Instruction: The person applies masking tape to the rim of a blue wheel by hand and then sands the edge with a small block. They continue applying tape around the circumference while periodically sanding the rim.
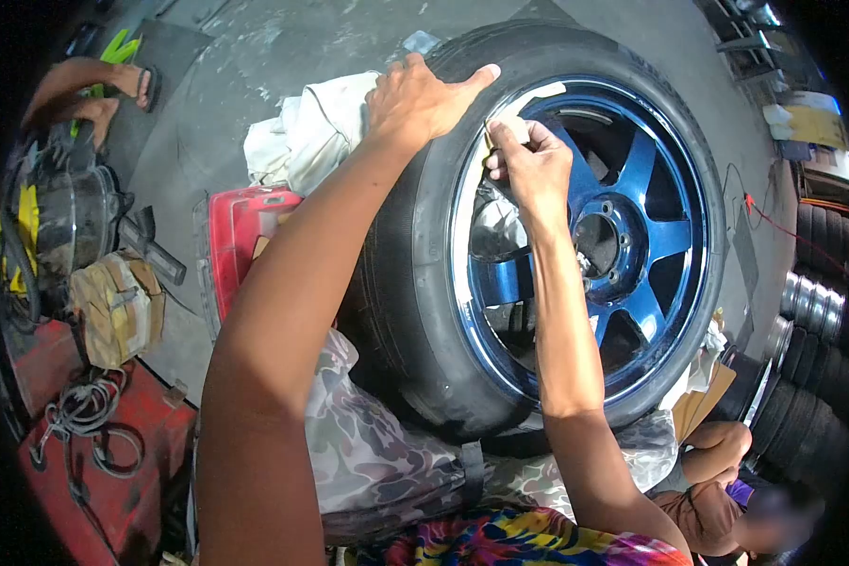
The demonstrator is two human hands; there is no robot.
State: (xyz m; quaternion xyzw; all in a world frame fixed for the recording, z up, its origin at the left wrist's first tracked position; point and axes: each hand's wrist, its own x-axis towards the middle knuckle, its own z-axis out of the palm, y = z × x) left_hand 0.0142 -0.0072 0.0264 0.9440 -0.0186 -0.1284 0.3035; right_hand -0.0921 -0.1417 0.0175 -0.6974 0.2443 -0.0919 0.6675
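Note:
A black tire (415, 255) with a blue spoked rim (653, 241) lies in front of me, over my camouflage-clad legs. Pale tape (466, 226) runs along the rim's left and upper-left edge. My left hand (429, 99) rests on the tire's upper-left tread and sidewall, fingers apart, thumb stretched to the right, holding nothing. My right hand (533, 165) is at the rim's upper-left edge, its fingers closed on the tape beside a spoke. White cloth (311, 132) lies just left of my left hand.
A red bin (245, 236) stands left of the tire. Further left are a cardboard box (118, 307), a red case (113, 472) and coiled cable (90, 410). Another person (722, 500) is at the lower right; someone's legs (90, 90) show upper left. Tires (802, 377) are stacked right.

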